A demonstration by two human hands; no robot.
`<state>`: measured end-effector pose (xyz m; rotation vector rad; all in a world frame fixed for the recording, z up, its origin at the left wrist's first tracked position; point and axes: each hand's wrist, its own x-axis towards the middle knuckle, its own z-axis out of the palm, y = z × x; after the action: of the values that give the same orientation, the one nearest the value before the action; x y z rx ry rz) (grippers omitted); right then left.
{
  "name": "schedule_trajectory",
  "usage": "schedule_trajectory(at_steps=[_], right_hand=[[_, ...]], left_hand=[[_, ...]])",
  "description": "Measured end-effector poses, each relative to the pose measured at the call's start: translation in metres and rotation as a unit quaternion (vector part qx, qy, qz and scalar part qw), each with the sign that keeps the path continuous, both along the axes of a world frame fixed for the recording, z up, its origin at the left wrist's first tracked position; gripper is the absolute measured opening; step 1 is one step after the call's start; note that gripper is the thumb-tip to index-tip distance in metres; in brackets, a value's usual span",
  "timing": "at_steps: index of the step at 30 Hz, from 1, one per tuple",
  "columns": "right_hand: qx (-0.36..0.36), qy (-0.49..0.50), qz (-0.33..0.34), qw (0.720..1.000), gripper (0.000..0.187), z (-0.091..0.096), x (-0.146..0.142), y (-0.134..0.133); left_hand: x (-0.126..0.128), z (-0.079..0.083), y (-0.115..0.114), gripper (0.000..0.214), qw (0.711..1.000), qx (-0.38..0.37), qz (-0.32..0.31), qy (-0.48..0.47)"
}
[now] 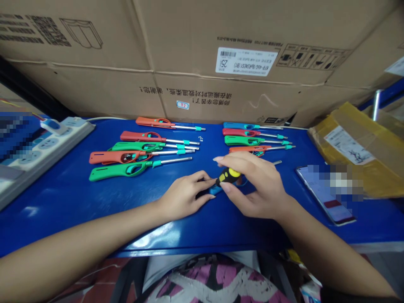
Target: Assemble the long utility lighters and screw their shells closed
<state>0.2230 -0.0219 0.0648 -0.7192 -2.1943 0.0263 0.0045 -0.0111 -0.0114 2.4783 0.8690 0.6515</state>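
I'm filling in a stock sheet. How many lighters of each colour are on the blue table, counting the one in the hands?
Orange lighters: 3
Green lighters: 3
Red lighters: 2
Blue lighters: 2, including the partly hidden one in hand
Total: 10

Table (57, 206): blue, with a glossy top spreading across the view.
Back: brown cardboard (189, 25) standing behind the table like a wall, creased, with upside-down printing and a white label (246, 62).
Left side: a dark post (34, 88) slanting in view, next to the cardboard.
Right side: a blue bar (394, 90), partly hidden.
Floor (101, 292): reddish, showing at lower left below the table.
Light: white glare patches on the glossy top.
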Motion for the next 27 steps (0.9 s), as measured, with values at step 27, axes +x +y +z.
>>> schedule_trajectory(at_steps=[27], right_hand=[[-0.095,-0.011,0.03,0.995,0.052,0.0043,0.0021,-0.0012]], left_hand=[[0.0006,0.0021,0.0003,0.029,1.0,-0.016,0.006,0.004]])
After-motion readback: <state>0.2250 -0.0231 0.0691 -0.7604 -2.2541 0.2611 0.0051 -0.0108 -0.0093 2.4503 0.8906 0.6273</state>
